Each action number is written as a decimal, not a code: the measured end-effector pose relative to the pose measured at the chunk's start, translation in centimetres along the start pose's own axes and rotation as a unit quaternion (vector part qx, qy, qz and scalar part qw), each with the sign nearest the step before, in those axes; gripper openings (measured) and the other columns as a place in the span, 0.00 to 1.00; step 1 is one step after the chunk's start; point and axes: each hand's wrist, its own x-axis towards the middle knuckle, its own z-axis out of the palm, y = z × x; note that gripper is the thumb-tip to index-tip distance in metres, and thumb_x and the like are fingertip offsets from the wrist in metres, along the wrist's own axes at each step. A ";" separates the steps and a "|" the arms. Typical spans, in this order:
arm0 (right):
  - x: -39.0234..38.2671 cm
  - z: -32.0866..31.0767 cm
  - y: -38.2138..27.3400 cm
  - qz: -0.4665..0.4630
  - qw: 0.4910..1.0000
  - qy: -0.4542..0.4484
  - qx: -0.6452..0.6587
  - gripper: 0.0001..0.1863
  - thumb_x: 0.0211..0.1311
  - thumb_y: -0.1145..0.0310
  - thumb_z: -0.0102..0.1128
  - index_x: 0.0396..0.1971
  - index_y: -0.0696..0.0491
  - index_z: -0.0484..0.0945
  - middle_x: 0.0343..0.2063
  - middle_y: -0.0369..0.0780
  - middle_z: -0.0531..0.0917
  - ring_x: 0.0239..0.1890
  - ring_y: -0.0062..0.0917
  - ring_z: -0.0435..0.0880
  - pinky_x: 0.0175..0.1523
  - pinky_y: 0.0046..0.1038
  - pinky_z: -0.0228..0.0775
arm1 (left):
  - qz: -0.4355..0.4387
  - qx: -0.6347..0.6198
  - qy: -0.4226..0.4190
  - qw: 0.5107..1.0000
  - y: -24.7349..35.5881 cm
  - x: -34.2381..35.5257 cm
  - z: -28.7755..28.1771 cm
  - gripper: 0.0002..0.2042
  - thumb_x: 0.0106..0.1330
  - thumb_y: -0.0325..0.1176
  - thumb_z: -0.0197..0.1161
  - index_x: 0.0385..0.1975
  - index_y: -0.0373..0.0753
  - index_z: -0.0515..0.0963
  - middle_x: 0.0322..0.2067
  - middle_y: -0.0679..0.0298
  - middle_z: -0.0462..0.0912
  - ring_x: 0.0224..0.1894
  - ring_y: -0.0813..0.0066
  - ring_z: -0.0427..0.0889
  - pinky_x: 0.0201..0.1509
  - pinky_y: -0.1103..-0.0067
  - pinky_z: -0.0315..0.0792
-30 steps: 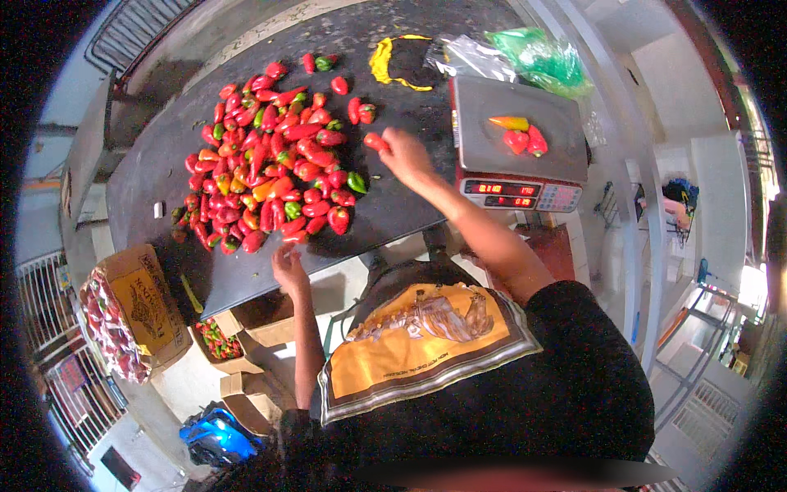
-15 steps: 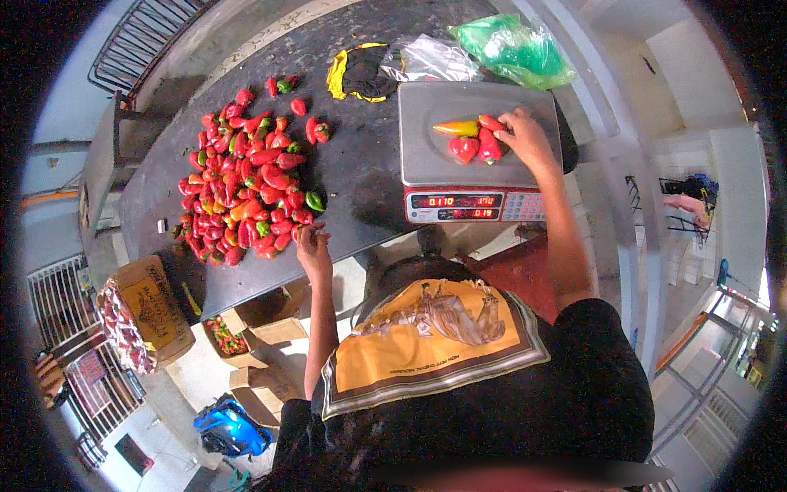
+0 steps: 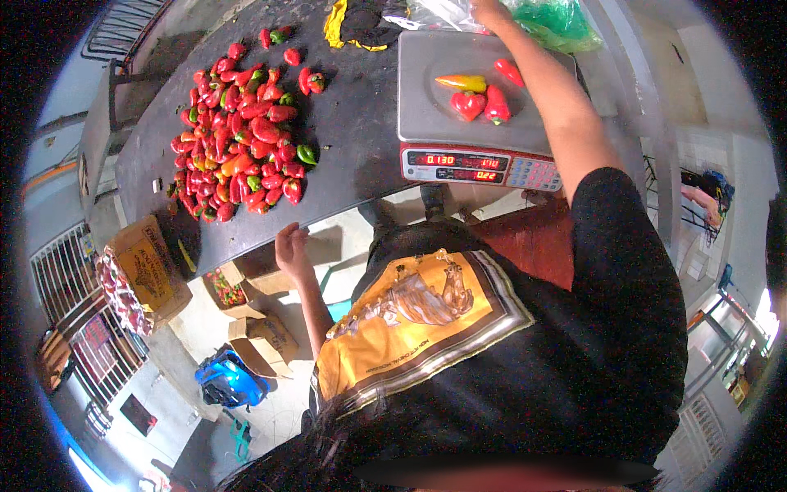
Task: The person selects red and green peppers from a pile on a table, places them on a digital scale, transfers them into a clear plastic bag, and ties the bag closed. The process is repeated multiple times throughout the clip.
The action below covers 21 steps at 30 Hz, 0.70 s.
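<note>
My right arm stretches over the grey weighing scale (image 3: 426,107), and my right hand (image 3: 489,11) is at a clear plastic bag (image 3: 443,11) behind it. The top edge of the picture cuts off that hand's fingers. On the scale's plate lie a yellow-orange pepper (image 3: 461,83), two plump red peppers, one of them (image 3: 468,106) at the left, and a narrow red pepper (image 3: 509,72) beside my right forearm. My left hand (image 3: 293,248) hangs just off the table's near edge, fingers loosely bent and apart, nothing visible in it. A big heap of red peppers (image 3: 238,139) is nearest to it.
The dark table (image 3: 352,123) carries everything. A green plastic bag (image 3: 557,23) and a black-and-yellow cloth item (image 3: 361,26) lie at the back. Below left on the floor stand cardboard boxes, one (image 3: 147,266) large, and a blue bag (image 3: 229,379).
My right hand has left the peppers on the scale and reached back to the bags. The narrow red pepper now lies apart, farther right. My left hand has drawn back off the table edge.
</note>
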 end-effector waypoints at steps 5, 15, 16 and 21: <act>-0.7 -10.0 -8.5 -0.123 0.984 0.079 0.100 0.10 0.52 0.65 0.58 0.26 0.56 0.76 0.21 0.46 0.78 0.27 0.32 0.79 0.33 0.35 0.69 | 0.022 -0.042 0.008 0.999 1.9 0.4 -0.9 0.12 0.63 0.31 0.57 0.42 0.31 0.74 0.31 0.61 0.79 0.34 0.78 0.77 0.39 0.82 0.71; -26.2 -10.2 -34.2 -0.413 0.806 -0.215 0.367 0.07 0.50 0.72 0.57 0.27 0.58 0.70 0.23 0.42 0.74 0.30 0.29 0.76 0.39 0.33 0.66 | 0.349 0.030 -0.212 0.912 17.3 2.3 0.4 0.38 0.50 0.39 0.70 0.61 0.36 0.60 0.57 0.55 0.66 0.64 0.63 0.61 0.65 0.69 0.56; -28.4 -9.4 -35.7 -0.382 0.805 -0.231 0.391 0.07 0.50 0.72 0.56 0.27 0.58 0.69 0.22 0.44 0.74 0.27 0.33 0.75 0.36 0.34 0.66 | 0.306 0.026 -0.256 0.917 16.6 1.7 0.2 0.38 0.48 0.38 0.71 0.60 0.36 0.62 0.56 0.56 0.67 0.63 0.63 0.61 0.64 0.69 0.56; -32.4 -8.6 -37.0 -0.268 0.846 -0.205 0.413 0.08 0.54 0.69 0.59 0.28 0.57 0.72 0.18 0.41 0.76 0.22 0.27 0.75 0.31 0.31 0.65 | 0.106 -0.063 -0.326 0.937 9.1 0.0 -2.6 0.16 0.58 0.34 0.66 0.40 0.33 0.72 0.34 0.63 0.78 0.39 0.75 0.73 0.46 0.78 0.67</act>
